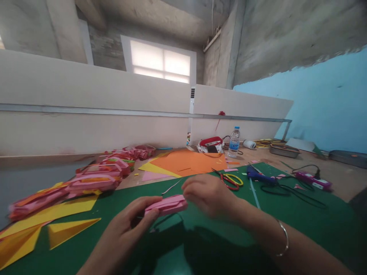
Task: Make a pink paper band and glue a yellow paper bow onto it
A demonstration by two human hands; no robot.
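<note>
My left hand (137, 219) grips a small folded piece of pink paper (168, 205) between thumb and fingers, above a green cutting mat (223, 240). My right hand (210, 194) is closed, its curled fingertips at the right end of that pink piece; the hand itself hides part of the pinch. Behind the pink piece a thin pale strip (171, 187) slants up towards the right hand. Scissors with red and yellow handles (231, 181) lie just beyond the right hand. Farther right rests a blue glue gun (260, 175) with its black cord.
Bundled pink paper pieces (94, 179) are heaped at left, with yellow sheets (65, 214) before them. An orange sheet (192, 162) lies at the back. A water bottle (234, 143), a metal tray (283, 151) and a purple power strip (312, 181) stand towards the right. White panels (94, 130) edge the table.
</note>
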